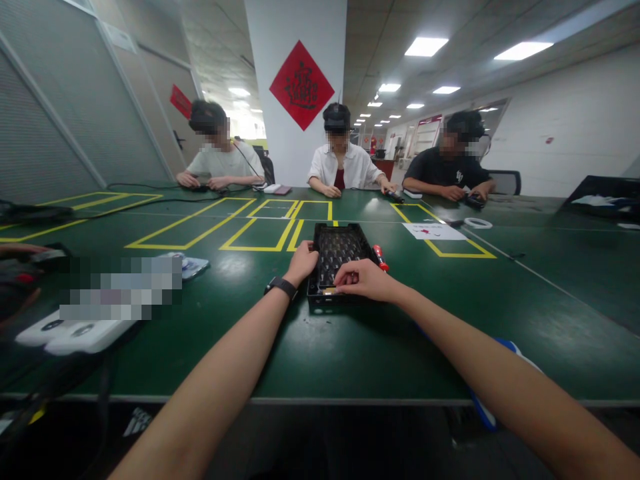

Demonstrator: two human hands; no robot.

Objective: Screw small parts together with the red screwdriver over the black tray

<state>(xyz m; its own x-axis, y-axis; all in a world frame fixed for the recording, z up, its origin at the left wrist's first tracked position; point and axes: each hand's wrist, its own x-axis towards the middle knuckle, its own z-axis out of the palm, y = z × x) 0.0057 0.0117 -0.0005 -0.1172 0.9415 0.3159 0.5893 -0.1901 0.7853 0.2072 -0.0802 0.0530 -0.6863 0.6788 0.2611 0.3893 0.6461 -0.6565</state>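
Observation:
In front of me on the green table lies a black plastic casing (341, 243), open at the top, with rows of small shapes inside. My left hand (301, 263) grips its left wall, thumb over the rim. Over the near right part of the casing, my right hand (367, 279) is closed in a pinch, fingertips down inside. Beside those fingertips is a small yellowish piece (329, 291) at the near end; whether it is held is unclear. A red-handled tool, seemingly a screwdriver (380, 257), lies against the casing's right side, partly behind my right hand.
Yellow tape rectangles (255, 248) mark the green table (225, 333). White devices (85, 337) stand at left, near another person's hand (20, 250). A white sheet (434, 231) and tape roll (477, 223) lie at right. Three people sit across. Something blue and white is under my right forearm.

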